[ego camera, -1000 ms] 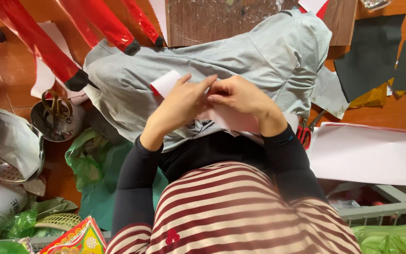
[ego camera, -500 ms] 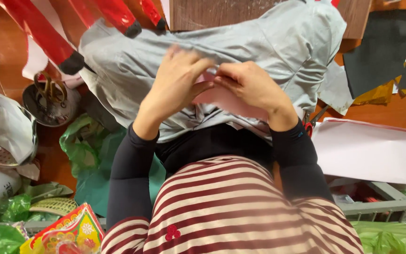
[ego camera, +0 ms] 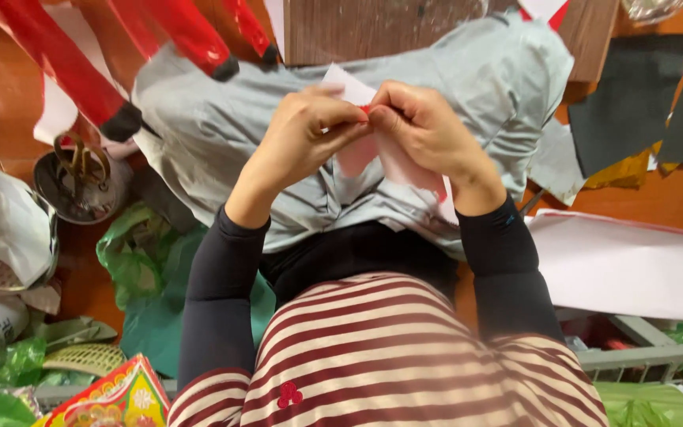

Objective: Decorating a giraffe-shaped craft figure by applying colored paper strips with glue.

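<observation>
Pinched between thumb and fingertips, the folded paper piece [ego camera: 393,154] sat in both grips at once: my left hand [ego camera: 302,138] and right hand [ego camera: 428,134] met at one small red edge, fingers closed together on it, well above the lap. From my remote seat I read the scene from largest to smallest.

Largest was the grey cloth [ego camera: 223,134], spread over the knees and reaching up to the wooden board [ego camera: 373,28]. Next came the big white sheet [ego camera: 626,265] on the right, lying flat over the orange floor [ego camera: 673,198], with dark paper scraps [ego camera: 634,103] above it. Red stool legs [ego camera: 65,71] crossed the upper left. A metal basin [ego camera: 9,229] sat at the left edge, and beside it a small round tin [ego camera: 81,178] that held scissors. Green plastic bags [ego camera: 132,257] lay crumpled below the tin.

Smallest was the paper itself, pale pink and white, its lower flap hanging down against the right wrist. To my judgement the fold would go well if both pinches stayed close together, the edges were matched before pressing, and the crease was run outward from the meeting point with a thumbnail. Whether the red edge was a separate layer I could not tell.
</observation>
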